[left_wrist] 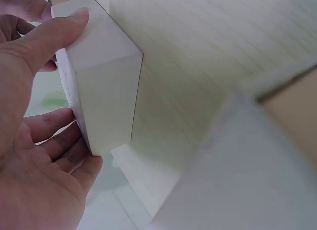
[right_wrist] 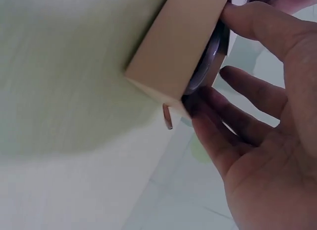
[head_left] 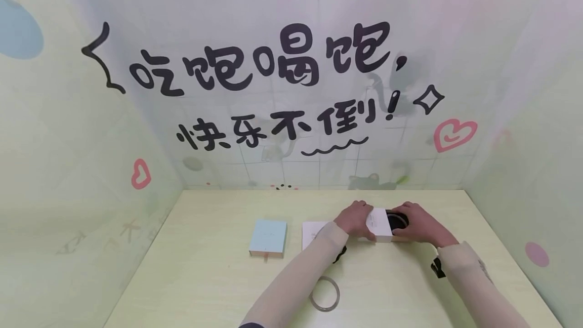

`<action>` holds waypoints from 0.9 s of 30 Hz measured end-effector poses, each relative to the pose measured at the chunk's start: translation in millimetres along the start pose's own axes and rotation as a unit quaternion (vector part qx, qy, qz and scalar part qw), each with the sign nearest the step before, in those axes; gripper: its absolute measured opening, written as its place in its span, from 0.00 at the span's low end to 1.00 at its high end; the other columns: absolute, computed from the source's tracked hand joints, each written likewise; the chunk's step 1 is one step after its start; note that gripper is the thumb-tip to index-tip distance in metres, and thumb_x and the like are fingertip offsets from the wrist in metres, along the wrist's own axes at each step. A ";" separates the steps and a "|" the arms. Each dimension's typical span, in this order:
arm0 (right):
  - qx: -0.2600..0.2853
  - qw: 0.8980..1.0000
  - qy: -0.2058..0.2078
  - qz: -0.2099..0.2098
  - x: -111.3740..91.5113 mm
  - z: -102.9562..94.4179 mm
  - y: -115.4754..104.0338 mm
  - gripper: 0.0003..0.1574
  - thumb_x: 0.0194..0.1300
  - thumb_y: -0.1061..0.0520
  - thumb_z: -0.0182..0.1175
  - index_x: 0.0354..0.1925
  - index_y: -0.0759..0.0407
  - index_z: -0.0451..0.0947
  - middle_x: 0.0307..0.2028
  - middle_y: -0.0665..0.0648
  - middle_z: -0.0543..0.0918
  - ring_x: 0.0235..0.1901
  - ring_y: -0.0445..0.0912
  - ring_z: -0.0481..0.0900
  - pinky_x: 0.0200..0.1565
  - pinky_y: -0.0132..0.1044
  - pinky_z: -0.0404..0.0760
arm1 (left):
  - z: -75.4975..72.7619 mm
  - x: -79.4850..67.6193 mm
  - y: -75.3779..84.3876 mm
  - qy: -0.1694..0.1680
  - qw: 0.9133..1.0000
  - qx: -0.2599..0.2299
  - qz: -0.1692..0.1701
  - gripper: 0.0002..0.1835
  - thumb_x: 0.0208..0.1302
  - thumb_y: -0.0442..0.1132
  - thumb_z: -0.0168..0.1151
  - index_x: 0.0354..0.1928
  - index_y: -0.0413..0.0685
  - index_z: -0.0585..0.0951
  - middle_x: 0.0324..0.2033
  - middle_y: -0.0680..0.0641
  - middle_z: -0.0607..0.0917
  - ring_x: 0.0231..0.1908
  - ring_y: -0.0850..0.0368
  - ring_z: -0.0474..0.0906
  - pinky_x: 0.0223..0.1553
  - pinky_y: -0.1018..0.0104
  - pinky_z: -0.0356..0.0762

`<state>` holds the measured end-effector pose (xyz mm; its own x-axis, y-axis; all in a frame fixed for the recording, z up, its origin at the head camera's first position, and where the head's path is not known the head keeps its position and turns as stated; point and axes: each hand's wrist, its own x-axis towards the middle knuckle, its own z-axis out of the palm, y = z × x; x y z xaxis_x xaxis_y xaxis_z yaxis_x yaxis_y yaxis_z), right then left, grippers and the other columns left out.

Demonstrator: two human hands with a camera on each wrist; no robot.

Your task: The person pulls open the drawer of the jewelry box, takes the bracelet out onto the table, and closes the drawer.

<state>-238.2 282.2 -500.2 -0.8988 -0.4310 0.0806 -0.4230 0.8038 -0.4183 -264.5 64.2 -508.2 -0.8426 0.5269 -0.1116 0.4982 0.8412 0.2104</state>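
Observation:
A white box sleeve (head_left: 379,222) lies over a brown drawer (right_wrist: 173,41), which is slid partly out to the right. My left hand (head_left: 355,219) grips the sleeve, with the thumb on one face and the fingers along another. In the right wrist view, my right hand (right_wrist: 262,96) holds the drawer between thumb and fingers, some fingertips reaching its black lining. Inside the drawer sits a shiny bangle (right_wrist: 205,66), partly hidden by the box wall and fingers. A small ribbon tab (right_wrist: 167,117) sticks out from the drawer's end.
A light blue box (head_left: 268,236) with a tab lies to the left. Another white box (head_left: 311,229) is partly covered by my left forearm. A loose bangle (head_left: 338,295) lies nearer me on the pale wooden table (head_left: 196,267). Printed curtains stand behind and at both sides.

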 end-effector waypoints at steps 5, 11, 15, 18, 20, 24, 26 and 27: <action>-0.016 0.999 -0.042 0.007 8.6 -1.3 -1.0 0.33 0.54 0.55 0.77 0.56 0.69 0.82 0.44 0.62 0.82 0.42 0.52 0.79 0.49 0.54 0.80 | 1.3 0.9 0.1 -0.001 1.000 -0.002 -0.003 0.45 0.51 0.59 0.79 0.70 0.55 0.74 0.61 0.54 0.78 0.59 0.62 0.72 0.56 0.74 0.74; -0.019 0.997 -0.073 0.020 13.2 -2.7 -6.3 0.33 0.53 0.58 0.76 0.56 0.69 0.82 0.42 0.61 0.80 0.41 0.50 0.78 0.49 0.53 0.81 | 2.0 2.0 1.0 0.004 1.000 -0.007 0.002 0.43 0.49 0.58 0.81 0.67 0.55 0.76 0.57 0.54 0.79 0.55 0.63 0.72 0.52 0.74 0.75; -0.022 0.997 -0.072 0.020 14.2 -3.5 -10.1 0.34 0.51 0.58 0.76 0.56 0.69 0.82 0.40 0.61 0.79 0.39 0.49 0.76 0.48 0.51 0.80 | 1.8 1.6 1.3 0.006 1.000 -0.001 0.004 0.43 0.49 0.59 0.81 0.66 0.55 0.76 0.57 0.55 0.79 0.54 0.63 0.72 0.51 0.75 0.75; -0.027 0.997 -0.067 0.018 15.4 -2.7 -11.3 0.35 0.50 0.56 0.77 0.55 0.69 0.82 0.39 0.61 0.78 0.38 0.49 0.75 0.47 0.50 0.79 | 2.3 1.8 0.8 0.008 1.000 0.003 0.005 0.43 0.48 0.59 0.81 0.66 0.55 0.76 0.56 0.55 0.79 0.53 0.63 0.72 0.51 0.75 0.75; -0.030 0.997 -0.065 0.021 15.9 -2.0 -12.0 0.35 0.49 0.56 0.77 0.55 0.69 0.81 0.40 0.61 0.78 0.39 0.49 0.75 0.47 0.50 0.80 | 2.9 2.3 0.0 0.010 1.000 0.003 0.004 0.42 0.48 0.59 0.81 0.65 0.55 0.76 0.55 0.55 0.80 0.53 0.63 0.72 0.50 0.75 0.75; -0.034 0.997 -0.058 0.022 16.3 -1.0 -11.8 0.35 0.47 0.57 0.77 0.54 0.70 0.81 0.40 0.62 0.78 0.38 0.50 0.76 0.47 0.51 0.80 | 4.1 3.0 -0.4 0.010 1.000 -0.001 0.003 0.41 0.48 0.58 0.81 0.63 0.55 0.77 0.54 0.55 0.80 0.51 0.63 0.72 0.49 0.75 0.75; -0.039 0.998 -0.053 0.018 16.2 -1.1 -10.6 0.35 0.46 0.58 0.76 0.53 0.70 0.82 0.39 0.62 0.79 0.38 0.50 0.76 0.47 0.52 0.80 | 4.2 3.1 -0.2 0.010 1.000 -0.001 0.003 0.41 0.48 0.58 0.81 0.63 0.55 0.77 0.54 0.55 0.80 0.52 0.63 0.72 0.49 0.75 0.75; -0.044 0.998 -0.050 0.015 16.3 -1.2 -10.1 0.35 0.45 0.57 0.77 0.52 0.70 0.82 0.39 0.62 0.79 0.38 0.50 0.76 0.46 0.52 0.80 | 4.4 3.3 -0.1 0.010 1.000 0.000 0.003 0.41 0.48 0.58 0.81 0.63 0.55 0.77 0.54 0.55 0.80 0.52 0.63 0.72 0.49 0.75 0.75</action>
<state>-248.7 267.6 -493.6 -0.8969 -0.4417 -0.0231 -0.4087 0.8476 -0.3385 -266.3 66.5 -512.8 -0.8433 0.5298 -0.0904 0.5036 0.8376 0.2115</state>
